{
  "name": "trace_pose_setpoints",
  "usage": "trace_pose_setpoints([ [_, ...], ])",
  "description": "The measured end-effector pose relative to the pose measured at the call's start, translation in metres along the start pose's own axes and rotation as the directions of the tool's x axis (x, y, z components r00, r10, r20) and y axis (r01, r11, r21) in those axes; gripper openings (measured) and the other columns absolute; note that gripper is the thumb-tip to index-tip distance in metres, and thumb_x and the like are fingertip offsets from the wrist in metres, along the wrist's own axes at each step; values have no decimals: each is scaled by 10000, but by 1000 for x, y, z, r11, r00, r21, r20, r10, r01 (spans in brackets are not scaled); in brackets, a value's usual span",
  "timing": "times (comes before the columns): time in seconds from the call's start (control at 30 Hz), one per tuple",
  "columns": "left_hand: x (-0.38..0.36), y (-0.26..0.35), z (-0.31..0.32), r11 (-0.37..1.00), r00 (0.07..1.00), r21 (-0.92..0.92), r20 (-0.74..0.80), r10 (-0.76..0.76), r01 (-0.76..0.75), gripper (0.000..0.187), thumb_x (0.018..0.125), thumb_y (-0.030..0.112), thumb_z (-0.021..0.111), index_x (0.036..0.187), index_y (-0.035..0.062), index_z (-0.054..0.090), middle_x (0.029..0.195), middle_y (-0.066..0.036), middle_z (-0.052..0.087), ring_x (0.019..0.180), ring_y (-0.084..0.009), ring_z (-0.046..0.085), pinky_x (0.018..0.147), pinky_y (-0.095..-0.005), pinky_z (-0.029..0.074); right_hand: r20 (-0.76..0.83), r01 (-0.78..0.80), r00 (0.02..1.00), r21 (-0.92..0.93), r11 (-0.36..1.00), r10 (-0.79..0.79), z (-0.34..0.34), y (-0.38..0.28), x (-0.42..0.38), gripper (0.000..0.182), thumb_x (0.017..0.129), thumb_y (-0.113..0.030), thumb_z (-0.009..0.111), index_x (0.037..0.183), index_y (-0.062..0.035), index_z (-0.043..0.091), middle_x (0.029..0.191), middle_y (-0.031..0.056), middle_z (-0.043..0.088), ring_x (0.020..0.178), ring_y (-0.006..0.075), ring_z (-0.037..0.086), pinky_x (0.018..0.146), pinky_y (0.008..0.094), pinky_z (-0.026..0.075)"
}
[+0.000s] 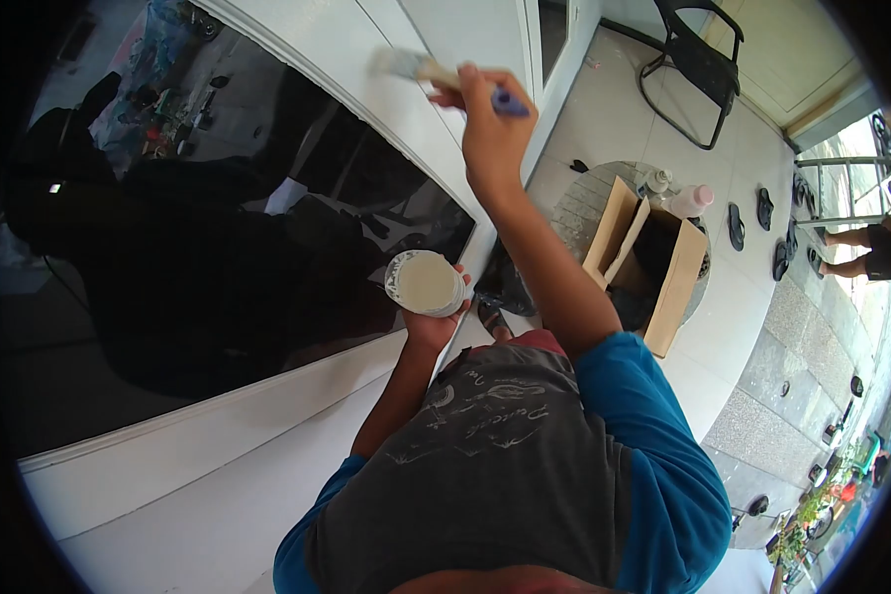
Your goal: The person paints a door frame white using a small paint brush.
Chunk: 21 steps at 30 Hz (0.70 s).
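Note:
My right hand (495,114) is closed round the handle of a paintbrush (431,71), whose purple handle end sticks out behind the fingers. The pale bristles lie over the white frame (337,49) beside the dark glass, at the upper middle of the view. Lower down, my left hand (441,325) holds a tub of cream-white paint (428,284) from below and the side, with its open top facing up and paint smeared round the rim. The tub is in front of the lower right corner of the dark glass pane (267,198).
To the right, an open cardboard box (673,287) lies on a round table (579,213) with a pink-capped bottle (693,201). A black chair (698,59) stands at the back. Several sandals (736,228) lie on the tiled floor; a person's legs (846,252) show far right.

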<state>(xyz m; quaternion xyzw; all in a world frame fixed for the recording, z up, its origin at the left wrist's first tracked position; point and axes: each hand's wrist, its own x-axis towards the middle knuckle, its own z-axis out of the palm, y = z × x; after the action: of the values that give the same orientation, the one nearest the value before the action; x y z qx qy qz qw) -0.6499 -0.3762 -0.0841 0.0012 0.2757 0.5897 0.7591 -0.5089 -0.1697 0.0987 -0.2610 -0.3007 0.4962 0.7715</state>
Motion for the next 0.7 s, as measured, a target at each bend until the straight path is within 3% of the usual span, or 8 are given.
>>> trace_pose_setpoints([
  [0.03,2,1,0,1000,1000,-21,8,-2,2,587,902,561,472,1337,169,514,1249,-134,587,1156,-338,580,753,-464,574,2,1,1000,-1,1000,-1,5,-1,5,221,952,-144,602,875,62,584,787,178,690,676,189,686,655,280,544],
  [0.1,5,0,1,999,1000,-43,19,-4,4,591,901,564,474,1340,169,511,1249,-136,587,1160,-339,577,757,-471,570,27,-12,1000,195,981,7,9,0,12,226,953,-148,602,872,62,577,814,190,699,693,191,688,684,284,537],
  [0.13,5,1,2,999,999,-43,36,0,2,595,900,567,471,1342,170,510,1249,-140,586,1154,-341,581,755,-471,573,22,-11,1000,176,984,7,1,9,7,223,950,-147,606,861,55,576,797,174,695,697,187,685,699,286,535],
  [0.27,7,2,3,999,999,-38,24,24,-23,597,901,571,462,1342,172,509,1241,-152,585,1127,-343,597,740,-465,589,-115,-91,991,-236,967,65,-87,102,-46,188,941,-146,619,864,24,598,780,139,692,682,184,686,677,294,551],
  [0.33,12,3,1,999,998,-26,54,21,-20,598,901,572,458,1345,174,505,1236,-153,587,1117,-343,602,730,-463,592,-312,-277,928,-213,937,204,-122,136,-71,185,927,-116,630,843,46,606,740,122,673,647,146,660,610,268,539],
  [0.43,13,3,2,999,998,-21,55,29,-28,600,902,569,455,1351,173,496,1225,-151,595,1113,-341,606,717,-463,591,-280,-317,930,-282,906,238,-117,126,-67,189,924,-117,636,841,51,605,737,120,672,637,148,659,597,266,539],
  [0.63,12,4,2,997,999,-67,42,31,-28,608,896,568,475,1349,162,497,1216,-162,598,1116,-350,603,734,-477,594,-10,-48,999,-135,990,47,4,-6,-4,213,934,-149,632,872,53,599,750,141,676,664,168,677,629,269,536],
  [0.7,12,5,1,996,998,-83,56,21,-16,617,894,574,480,1353,161,492,1226,-167,591,1122,-357,598,744,-482,591,52,-25,999,225,974,13,25,-23,4,213,940,-152,625,904,55,589,767,157,681,682,185,685,665,285,540],
])
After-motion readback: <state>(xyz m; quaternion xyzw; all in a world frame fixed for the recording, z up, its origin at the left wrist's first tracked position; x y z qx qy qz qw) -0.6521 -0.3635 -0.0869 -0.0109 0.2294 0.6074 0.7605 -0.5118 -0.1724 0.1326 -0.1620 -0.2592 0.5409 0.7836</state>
